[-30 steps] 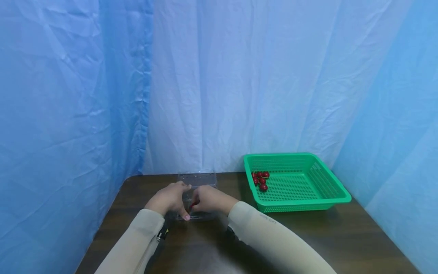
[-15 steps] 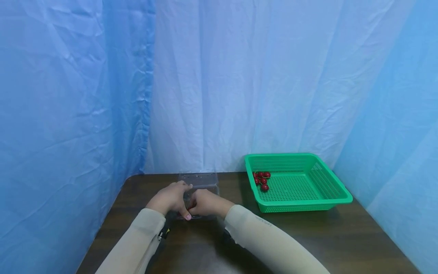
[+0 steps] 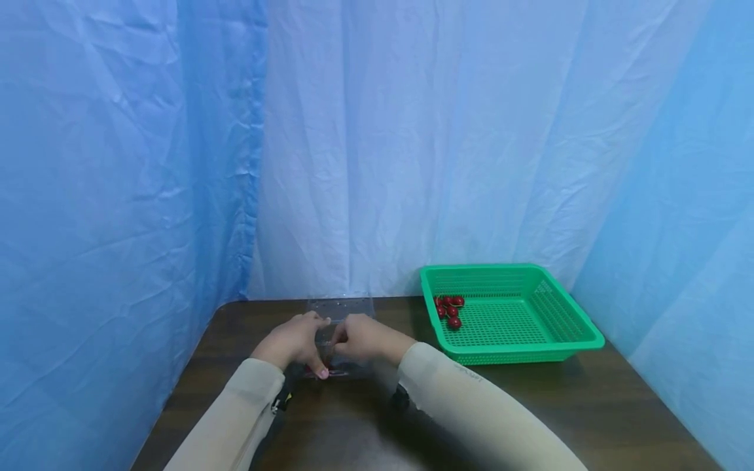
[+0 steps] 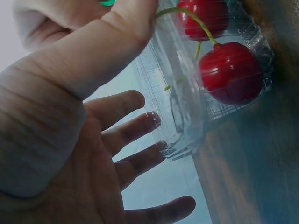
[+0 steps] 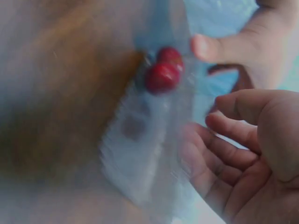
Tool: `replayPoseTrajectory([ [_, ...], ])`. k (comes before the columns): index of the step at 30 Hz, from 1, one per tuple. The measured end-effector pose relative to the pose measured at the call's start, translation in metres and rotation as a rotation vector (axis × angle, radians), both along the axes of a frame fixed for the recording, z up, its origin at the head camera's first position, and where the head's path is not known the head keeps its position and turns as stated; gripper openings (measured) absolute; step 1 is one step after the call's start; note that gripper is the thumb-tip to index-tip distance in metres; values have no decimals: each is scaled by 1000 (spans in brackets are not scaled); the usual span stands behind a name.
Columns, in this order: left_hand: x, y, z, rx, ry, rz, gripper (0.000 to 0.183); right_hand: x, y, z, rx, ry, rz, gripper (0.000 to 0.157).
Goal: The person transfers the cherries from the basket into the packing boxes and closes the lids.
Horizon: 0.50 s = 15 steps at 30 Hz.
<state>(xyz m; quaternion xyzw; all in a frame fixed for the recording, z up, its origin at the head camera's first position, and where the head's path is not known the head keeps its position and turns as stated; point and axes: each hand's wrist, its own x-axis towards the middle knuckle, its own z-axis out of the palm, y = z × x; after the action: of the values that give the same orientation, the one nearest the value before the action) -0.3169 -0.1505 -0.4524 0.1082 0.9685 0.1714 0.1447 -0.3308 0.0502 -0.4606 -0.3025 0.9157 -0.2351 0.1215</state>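
Observation:
A clear plastic clamshell box point(image 3: 352, 371) lies at the table's back left, its lid point(image 3: 340, 307) raised behind. My left hand point(image 3: 294, 343) holds the box's left end, thumb along the near rim and fingers on the far side. In the left wrist view, two red cherries point(image 4: 232, 73) with green stems show through the plastic, near the thumb. My right hand point(image 3: 365, 337) hovers over the box. In the right wrist view its fingers point(image 5: 219, 179) are loosely bent, with nothing visible between them and the thumb, and the box cherries point(image 5: 162, 77) look blurred.
To the right on the dark wooden table point(image 3: 341, 432) stands a green plastic basket point(image 3: 580, 327). Several red cherries point(image 3: 452, 312) lie in its left side. Blue curtains point(image 3: 389, 150) hang behind and at both sides.
The red cherry seen in my right hand a second ago is no longer between its fingers. That hand dipped into the box, then rose slightly. My left hand stayed in place.

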Motion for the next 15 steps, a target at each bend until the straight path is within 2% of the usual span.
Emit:
replayPoseTrajectory([
  [4,-1,2,-1,-18,0,14,123,-8,18,22,6,27,-22,15],
  [9,-1,3,0,-28,3,25,124,-17,49,51,-19,16,-108,18],
  [15,0,3,1,-22,11,33,124,-33,87,71,-37,28,-211,22],
])
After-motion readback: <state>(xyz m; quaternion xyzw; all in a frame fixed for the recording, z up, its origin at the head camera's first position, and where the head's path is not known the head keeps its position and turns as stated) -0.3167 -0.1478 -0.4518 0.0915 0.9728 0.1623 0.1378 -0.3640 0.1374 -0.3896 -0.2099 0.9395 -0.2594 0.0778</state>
